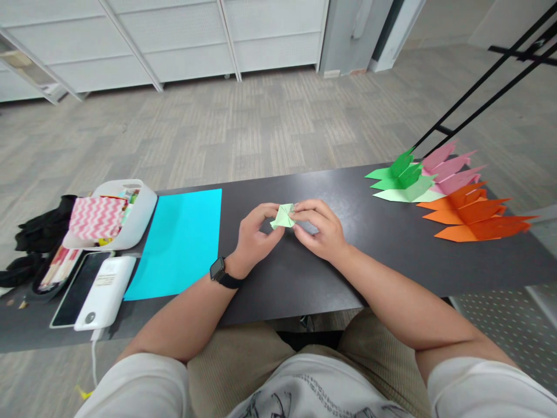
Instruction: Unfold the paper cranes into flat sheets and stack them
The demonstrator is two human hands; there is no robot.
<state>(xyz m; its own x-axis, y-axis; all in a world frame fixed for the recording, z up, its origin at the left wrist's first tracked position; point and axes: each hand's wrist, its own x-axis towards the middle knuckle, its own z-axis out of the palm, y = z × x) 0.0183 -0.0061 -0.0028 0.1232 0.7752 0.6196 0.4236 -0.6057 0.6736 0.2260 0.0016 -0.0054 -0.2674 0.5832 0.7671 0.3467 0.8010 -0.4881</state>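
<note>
Item: pale green folded paper point(285, 215), small, many-layered. Location: above the middle of the tabletop point(278, 284), between the two hands. A pointed tip is shown at its near left corner; creases are seen running across its face.

Hold: the left edge is pinched by the left hand point(256, 237), with thumb on the near side and fingers on the far side. The right edge is grasped by the fingertips of the right hand point(321, 228). Neither of the hands is released.

Handling, as judged: very light; next to no effort is called for in lifting. Single layers are taken to be soft and easily bent; the stacked middle is likely stiffer and springy, so folds may be opened if pressure is eased. Little slipperiness is expected. Thin tips and crease lines are rated fragile, since they can be crumpled or torn by a hard tug. Grip is best placed on the thick, flat edges, with thumb against fingers; the point is best left unpinched.

Also listed: blue sheet point(185, 238), laid flat at left; green folded papers point(402, 174), pink folded papers point(450, 168) and orange folded papers point(476, 216), grouped at far right.
</note>
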